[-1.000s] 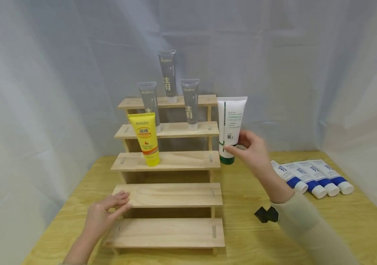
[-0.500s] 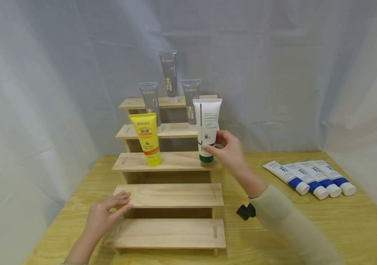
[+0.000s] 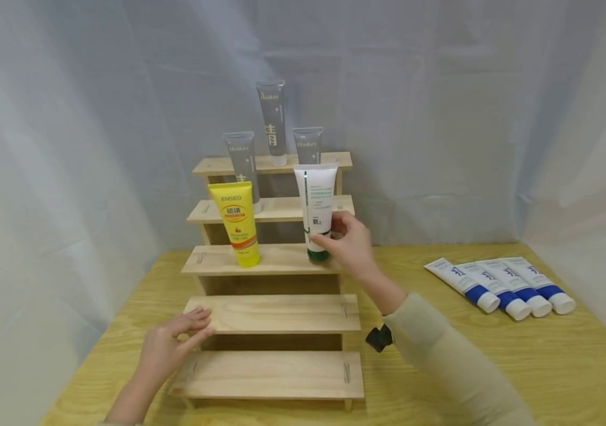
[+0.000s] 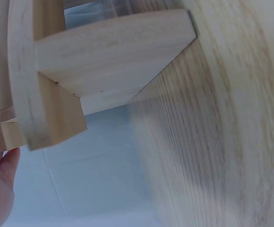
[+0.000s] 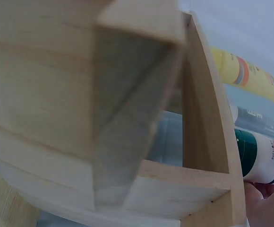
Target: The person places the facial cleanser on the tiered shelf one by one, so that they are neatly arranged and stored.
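Observation:
My right hand [image 3: 353,245] pinches a white squeeze tube [image 3: 317,195] near its green cap, with the thumb in front. The tube stands upright, cap down, at the right part of the stepped wooden stand's [image 3: 276,310] middle shelf. In the right wrist view the green cap [image 5: 245,146] sits right at the shelf edge. A yellow squeeze tube [image 3: 236,222] stands on the same shelf, to the left. My left hand [image 3: 172,343] rests its fingers on the left end of the second shelf from the bottom; the left wrist view shows its fingertips [image 4: 9,163] at the wood.
Three grey tubes stand on the upper shelves: one on top [image 3: 272,118], one behind the yellow tube [image 3: 241,154], one partly hidden behind the white tube [image 3: 308,145]. Several white tubes with blue bands [image 3: 505,287] lie on the table [image 3: 467,349] at right. Pale sheeting hangs behind.
My right hand has carried the white tube leftward, from beside the stand to over the middle shelf, where it now covers part of a grey tube. The left hand has stayed put.

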Available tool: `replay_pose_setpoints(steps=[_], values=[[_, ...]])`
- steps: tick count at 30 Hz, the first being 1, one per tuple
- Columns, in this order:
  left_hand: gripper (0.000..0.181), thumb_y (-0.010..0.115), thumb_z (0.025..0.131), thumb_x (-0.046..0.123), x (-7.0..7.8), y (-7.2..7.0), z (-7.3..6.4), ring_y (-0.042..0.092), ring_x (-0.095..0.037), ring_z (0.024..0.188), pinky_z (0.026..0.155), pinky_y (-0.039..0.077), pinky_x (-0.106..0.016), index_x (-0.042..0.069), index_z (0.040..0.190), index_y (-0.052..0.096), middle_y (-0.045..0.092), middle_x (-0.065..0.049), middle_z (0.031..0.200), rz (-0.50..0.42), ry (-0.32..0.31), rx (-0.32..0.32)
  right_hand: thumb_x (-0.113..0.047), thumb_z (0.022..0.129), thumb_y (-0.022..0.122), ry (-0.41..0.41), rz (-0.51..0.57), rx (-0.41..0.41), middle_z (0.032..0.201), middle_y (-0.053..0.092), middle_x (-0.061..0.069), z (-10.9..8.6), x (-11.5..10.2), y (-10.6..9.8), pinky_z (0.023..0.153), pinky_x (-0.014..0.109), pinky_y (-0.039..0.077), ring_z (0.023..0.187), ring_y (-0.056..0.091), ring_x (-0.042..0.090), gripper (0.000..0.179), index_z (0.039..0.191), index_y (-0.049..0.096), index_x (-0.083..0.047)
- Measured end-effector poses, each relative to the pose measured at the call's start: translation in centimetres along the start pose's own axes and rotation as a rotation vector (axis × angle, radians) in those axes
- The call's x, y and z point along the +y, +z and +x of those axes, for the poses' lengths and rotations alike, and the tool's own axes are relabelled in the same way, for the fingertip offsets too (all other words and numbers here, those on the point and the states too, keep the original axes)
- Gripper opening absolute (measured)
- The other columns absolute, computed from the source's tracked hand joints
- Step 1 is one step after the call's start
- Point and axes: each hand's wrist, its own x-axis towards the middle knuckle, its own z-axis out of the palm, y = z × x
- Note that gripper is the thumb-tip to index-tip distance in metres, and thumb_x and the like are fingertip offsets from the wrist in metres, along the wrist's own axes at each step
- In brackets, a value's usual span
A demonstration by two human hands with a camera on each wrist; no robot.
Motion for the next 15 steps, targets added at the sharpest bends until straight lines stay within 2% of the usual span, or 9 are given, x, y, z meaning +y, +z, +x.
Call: replay_pose_setpoints(steps=[7,15], values=[[0.025,0.081,0.053,0.005,0.13,-0.07,0.07,0.064,-0.020,0.083,0.071,0.043,-0.005,0.004,0.077,0.071,0.068,-0.005,0.087,-0.003,-0.006,-0.002,-0.012,0.072,0.074,0.016,-0.022,0.003,0.098,0.061,0.011,-0.02,0.28,0.69,0.076,0.031,0.050,0.088,0.057,0.020,0.040,0.104,0.055,0.000],[0.025,0.081,0.053,0.006,0.06,-0.02,0.08,0.064,-0.021,0.082,0.073,0.043,-0.006,0.004,0.076,0.071,0.068,-0.005,0.087,-0.012,0.010,0.011,-0.012,0.071,0.075,0.014,-0.023,0.007,0.099,0.061,0.011,-0.07,0.78,1.08,0.075,0.031,0.050,0.089,0.057,0.020,0.042,0.106,0.054,0.000]])
